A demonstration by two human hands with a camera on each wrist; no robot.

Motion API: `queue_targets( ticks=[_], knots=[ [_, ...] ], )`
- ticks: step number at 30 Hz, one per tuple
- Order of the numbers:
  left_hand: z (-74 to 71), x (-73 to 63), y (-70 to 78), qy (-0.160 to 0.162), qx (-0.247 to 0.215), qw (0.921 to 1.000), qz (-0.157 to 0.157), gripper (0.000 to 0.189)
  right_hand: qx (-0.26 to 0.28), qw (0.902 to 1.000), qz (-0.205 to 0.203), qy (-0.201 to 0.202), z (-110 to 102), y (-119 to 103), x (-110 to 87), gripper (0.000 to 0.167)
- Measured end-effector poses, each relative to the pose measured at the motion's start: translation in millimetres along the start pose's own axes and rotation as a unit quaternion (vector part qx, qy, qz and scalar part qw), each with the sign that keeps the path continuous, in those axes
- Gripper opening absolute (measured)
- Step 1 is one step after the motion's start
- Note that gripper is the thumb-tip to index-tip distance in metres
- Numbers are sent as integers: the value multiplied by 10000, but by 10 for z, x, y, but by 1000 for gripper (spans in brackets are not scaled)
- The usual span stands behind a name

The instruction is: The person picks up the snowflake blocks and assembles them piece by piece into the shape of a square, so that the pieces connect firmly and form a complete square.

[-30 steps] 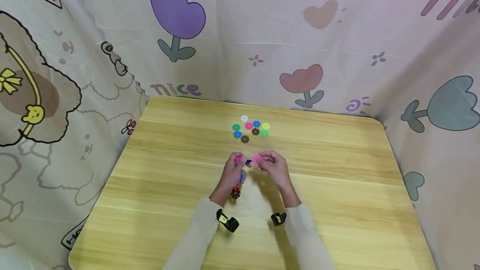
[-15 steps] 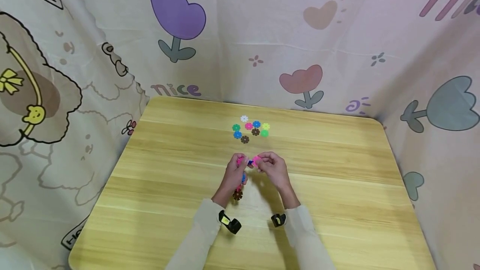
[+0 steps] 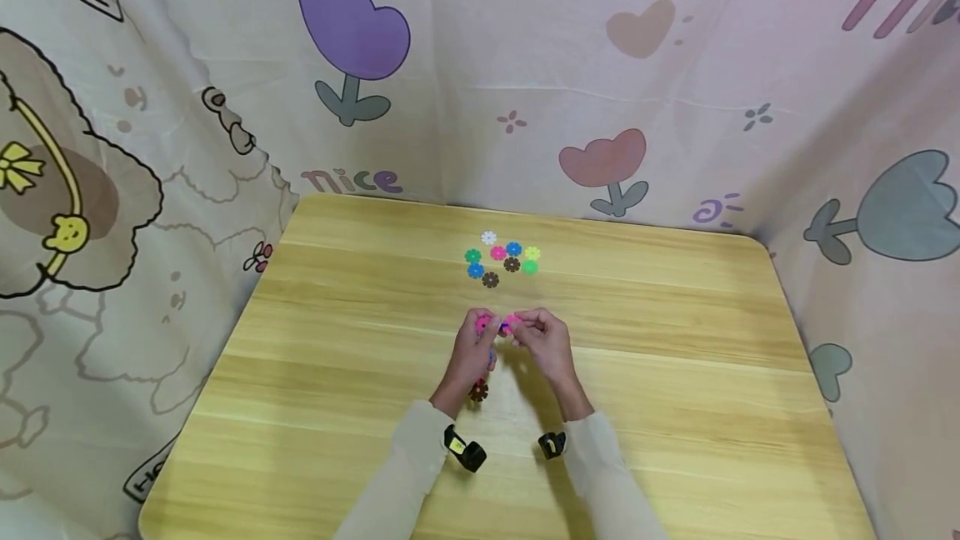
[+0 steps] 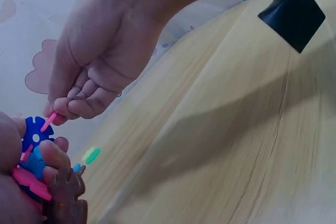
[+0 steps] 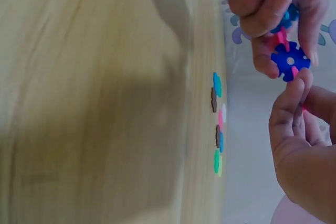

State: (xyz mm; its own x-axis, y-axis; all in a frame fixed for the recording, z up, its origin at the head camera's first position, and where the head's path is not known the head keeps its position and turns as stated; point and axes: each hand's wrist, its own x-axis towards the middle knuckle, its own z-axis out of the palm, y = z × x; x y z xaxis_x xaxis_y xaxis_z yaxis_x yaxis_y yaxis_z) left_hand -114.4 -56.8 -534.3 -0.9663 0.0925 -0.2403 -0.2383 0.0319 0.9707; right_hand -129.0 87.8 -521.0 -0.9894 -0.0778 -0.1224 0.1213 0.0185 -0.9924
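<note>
My left hand [image 3: 468, 352] grips a chain of slotted plastic snowflake discs. A brown disc [image 4: 67, 198] hangs from its near end, and pink and light blue discs show between the fingers. At the far end a dark blue disc [image 5: 290, 61] stands out between thumb and fingers. Facing it, my right hand [image 3: 547, 344] pinches a pink disc [image 4: 50, 121] between thumb and fingertips. That pink disc sits edge-on at a slot of the dark blue one, crosswise to it. Fingers hide much of the pink disc and the middle of the chain.
Beyond the hands, several loose discs lie flat on the wooden table [image 3: 675, 357], among them a white disc [image 3: 488, 237], a green disc [image 3: 472, 256] and a yellow disc [image 3: 532, 252]. A printed curtain [image 3: 480, 48] hangs behind the table.
Both hands have drawn together slightly. The pink disc in the right hand was apart from the dark blue disc and now overlaps its edge. The loose discs have stayed put.
</note>
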Motion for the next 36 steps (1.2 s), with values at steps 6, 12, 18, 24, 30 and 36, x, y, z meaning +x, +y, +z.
queue_targets(
  ticks=[6,12,18,24,30,36],
  knots=[
    [-90,50,-17,-26,118,9999,-70,43,-264,9995,61,-139,-5,46,40,22],
    [-187,59,-71,145,-251,9991,-321,50,-1112,9931,290,-225,-161,105,157,27],
    [-238,38,-103,148,-346,9986,-378,49,-2574,9658,301,52,-339,118,336,24],
    [-261,45,-142,108,-266,9982,-520,38,-3175,9472,375,240,-325,101,618,27],
    [-254,-46,47,12,-317,9972,-674,31,-3435,9366,256,649,-239,149,933,30],
    [-244,-96,99,99,-347,9967,-724,34,-3478,9325,221,947,-158,211,1146,34]
  ],
)
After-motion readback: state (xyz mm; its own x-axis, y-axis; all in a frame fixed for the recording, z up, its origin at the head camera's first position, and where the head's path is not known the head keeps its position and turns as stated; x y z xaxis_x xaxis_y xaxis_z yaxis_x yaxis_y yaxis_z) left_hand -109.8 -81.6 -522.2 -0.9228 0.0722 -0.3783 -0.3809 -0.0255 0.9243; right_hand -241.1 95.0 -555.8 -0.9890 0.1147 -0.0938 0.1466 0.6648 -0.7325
